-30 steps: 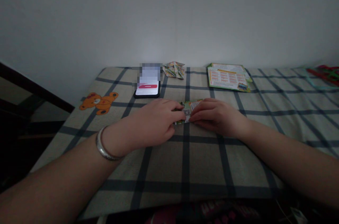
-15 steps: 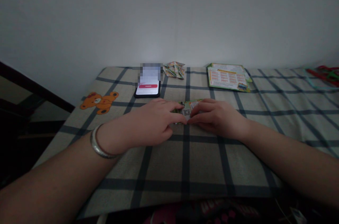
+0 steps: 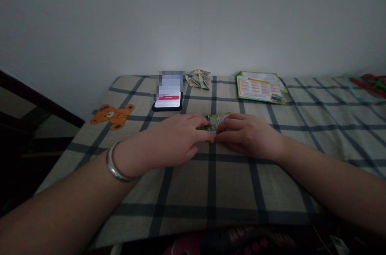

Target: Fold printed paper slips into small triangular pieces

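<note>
A small printed paper (image 3: pixel 220 118), green and white and seemingly folded, lies on the checked tablecloth between my hands. My left hand (image 3: pixel 177 138), with a silver bangle at the wrist, has its fingers closed on the paper's left part. From the right, my right hand (image 3: pixel 249 134) pinches the other part, fingertips bent down onto it. The fingertips of both hands nearly meet at the paper's near edge. Much of the paper is hidden under the fingers.
Beyond my left hand lies a phone (image 3: pixel 168 100) with a lit screen. A folded paper piece (image 3: pixel 199 79) sits beside it. Printed sheets (image 3: pixel 259 89) are stacked near the wall. An orange bear cut-out (image 3: pixel 113 116) lies at left, red and green items (image 3: pixel 372 85) at far right.
Both hands stay at the paper. The left hand and wrist have shifted very slightly to the right, its fingertips closer to the right hand's. Nothing else has visibly moved.
</note>
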Motion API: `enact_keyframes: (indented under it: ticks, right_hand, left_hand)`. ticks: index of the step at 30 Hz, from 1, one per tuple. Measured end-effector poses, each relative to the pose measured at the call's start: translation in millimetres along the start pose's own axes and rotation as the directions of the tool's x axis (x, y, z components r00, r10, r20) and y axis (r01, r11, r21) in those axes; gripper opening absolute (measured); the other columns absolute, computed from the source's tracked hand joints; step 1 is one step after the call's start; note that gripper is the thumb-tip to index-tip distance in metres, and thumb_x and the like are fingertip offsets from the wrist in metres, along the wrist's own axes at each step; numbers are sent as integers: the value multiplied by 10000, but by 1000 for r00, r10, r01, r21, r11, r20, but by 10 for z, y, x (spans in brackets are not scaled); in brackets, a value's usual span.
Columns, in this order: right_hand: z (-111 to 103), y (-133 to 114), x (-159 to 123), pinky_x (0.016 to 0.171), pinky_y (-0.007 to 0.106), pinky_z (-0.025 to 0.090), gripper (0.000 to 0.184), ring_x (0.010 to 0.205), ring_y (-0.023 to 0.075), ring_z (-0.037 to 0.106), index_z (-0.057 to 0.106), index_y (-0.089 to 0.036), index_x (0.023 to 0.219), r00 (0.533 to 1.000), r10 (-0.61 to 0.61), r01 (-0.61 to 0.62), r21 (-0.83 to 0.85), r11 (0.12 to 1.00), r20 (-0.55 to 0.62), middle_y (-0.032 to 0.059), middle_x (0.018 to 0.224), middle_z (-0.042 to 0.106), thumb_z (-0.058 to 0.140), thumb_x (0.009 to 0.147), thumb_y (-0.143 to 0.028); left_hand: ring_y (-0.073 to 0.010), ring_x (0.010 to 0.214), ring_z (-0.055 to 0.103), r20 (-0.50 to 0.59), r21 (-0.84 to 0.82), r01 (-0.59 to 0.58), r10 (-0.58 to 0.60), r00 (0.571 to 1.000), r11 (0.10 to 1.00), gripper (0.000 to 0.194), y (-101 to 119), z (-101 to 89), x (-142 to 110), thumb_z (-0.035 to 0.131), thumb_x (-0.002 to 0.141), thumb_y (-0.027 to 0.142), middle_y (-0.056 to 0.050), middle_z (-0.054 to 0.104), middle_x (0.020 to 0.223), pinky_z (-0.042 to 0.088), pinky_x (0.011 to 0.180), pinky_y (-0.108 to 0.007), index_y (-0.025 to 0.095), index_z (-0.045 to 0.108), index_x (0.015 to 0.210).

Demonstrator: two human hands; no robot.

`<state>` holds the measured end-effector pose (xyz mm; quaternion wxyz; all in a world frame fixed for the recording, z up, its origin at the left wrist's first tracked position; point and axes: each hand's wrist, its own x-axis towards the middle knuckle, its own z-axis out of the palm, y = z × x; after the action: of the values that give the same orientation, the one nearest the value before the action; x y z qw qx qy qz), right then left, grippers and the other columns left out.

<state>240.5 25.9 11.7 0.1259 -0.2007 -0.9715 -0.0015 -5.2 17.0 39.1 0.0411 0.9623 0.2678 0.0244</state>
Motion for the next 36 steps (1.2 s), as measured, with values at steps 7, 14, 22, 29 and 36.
enact_keyframes:
  ticks: [7, 14, 22, 29, 36]
  right_hand:
    - [-38, 3, -23, 820, 357, 501, 236, 986, 215, 589, 688, -231, 1094, 1000, -20, 19, -24, 1000, -9, 54, 1060, 689, 498, 959, -268]
    - [-104, 8, -35, 808, 334, 483, 219, 962, 200, 604, 706, -232, 1047, 999, 13, -13, -6, 1000, 30, 54, 1022, 700, 513, 943, -228]
    - [-135, 22, -66, 785, 332, 475, 192, 947, 202, 604, 719, -212, 942, 997, 38, -41, 28, 999, 72, 49, 1002, 696, 529, 923, -197]
    - [-183, 46, -103, 788, 316, 468, 211, 941, 185, 604, 729, -231, 927, 993, 70, -77, 73, 994, 91, 43, 998, 693, 530, 914, -161]
    - [-215, 83, -158, 797, 323, 467, 239, 919, 175, 606, 739, -238, 914, 990, 102, -112, 98, 989, 100, 39, 1022, 694, 512, 929, -167]
  left_hand:
    - [-222, 1151, 544, -27, -57, -12, 11, 1000, 998, 411, -63, 20, 6, 498, 824, 96, -47, 570, 1252, 451, 989, -395, 296, 642, 1153]
    - [-219, 1144, 557, -63, -41, -42, 40, 997, 998, 390, -111, 54, -7, 492, 845, 103, -37, 601, 1248, 446, 991, -403, 307, 664, 1130]
    - [-179, 1141, 552, -74, -117, -109, 100, 992, 987, 425, -177, 50, 7, 443, 813, 25, -21, 611, 1227, 432, 1027, -355, 277, 688, 1052]
    - [-186, 1160, 557, -40, -110, -95, 91, 995, 989, 411, -189, 36, 6, 447, 817, 25, -28, 613, 1252, 439, 1030, -364, 267, 715, 1011]
    - [-172, 1151, 565, -20, -151, -42, 39, 999, 988, 389, -206, 36, 0, 472, 814, 30, -5, 613, 1259, 446, 1017, -343, 276, 732, 966]
